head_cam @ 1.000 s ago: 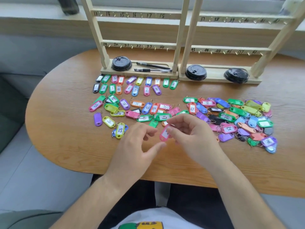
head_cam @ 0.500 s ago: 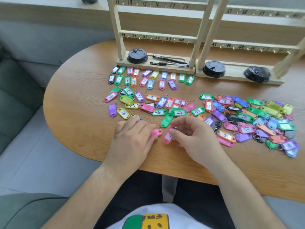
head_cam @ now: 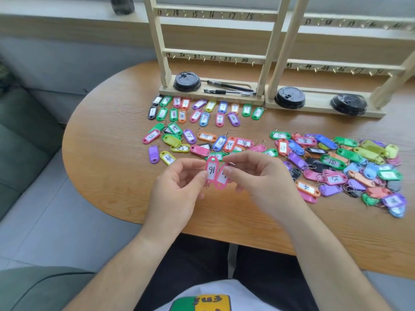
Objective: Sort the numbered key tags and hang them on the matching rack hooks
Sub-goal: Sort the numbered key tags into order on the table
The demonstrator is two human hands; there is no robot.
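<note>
My left hand point(head_cam: 177, 189) pinches a pink key tag point(head_cam: 211, 169) marked 16, held upright above the table. My right hand point(head_cam: 258, 176) pinches a second pink tag point(head_cam: 222, 179) right beside it, its number partly covered by my fingers. Two neat rows of low-numbered tags point(head_cam: 202, 111) lie before the left wooden rack point(head_cam: 215, 57). A looser group of tags point(head_cam: 202, 142) lies behind my hands. A large mixed pile of tags point(head_cam: 350, 162) spreads to the right. The right rack point(head_cam: 341, 66) stands beside the left one; no tag hangs on either rack's numbered hooks.
Three black cup lids point(head_cam: 186, 81) point(head_cam: 289, 97) point(head_cam: 349, 104) and two black pens point(head_cam: 229, 89) rest on the rack bases. The oval wooden table point(head_cam: 107, 153) ends close to my body. A green sofa point(head_cam: 22, 135) sits at the left.
Both hands have lifted off the table, each holding a pink tag, and brought the two tags together side by side. The camera has shifted slightly.
</note>
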